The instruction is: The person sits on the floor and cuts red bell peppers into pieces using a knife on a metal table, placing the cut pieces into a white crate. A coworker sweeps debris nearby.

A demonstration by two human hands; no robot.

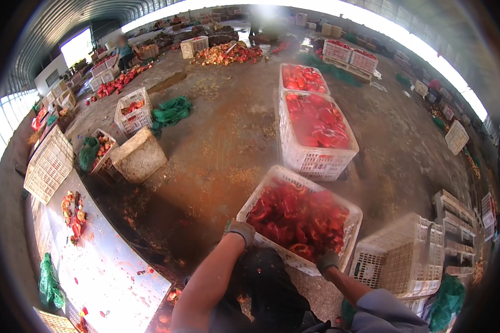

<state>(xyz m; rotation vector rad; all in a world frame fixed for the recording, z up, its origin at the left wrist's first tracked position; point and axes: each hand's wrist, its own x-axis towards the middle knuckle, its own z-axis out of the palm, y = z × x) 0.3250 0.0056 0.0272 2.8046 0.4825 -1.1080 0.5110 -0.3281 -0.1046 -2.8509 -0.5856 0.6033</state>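
A white plastic crate [351,210] full of cut red peppers [300,213] stands in front of my legs, turned at a slant. My left hand [242,232], in a grey glove, grips its rim at the near left corner. On the near right side my right hand [329,263], gloved too, is closed over the rim beside the peppers. The fingers of both hands are partly hidden by the crate edge. Just beyond stands a larger white crate [319,162] heaped with red peppers, with another filled crate [283,75] behind it.
Empty white crates [403,255] stand at my right, near a pallet [455,230]. A metal table [114,272] with pepper scraps lies to my left. Crates [139,155] and green netting [172,111] sit beyond it. Farther off are pepper heaps [228,54] and a person [125,51].
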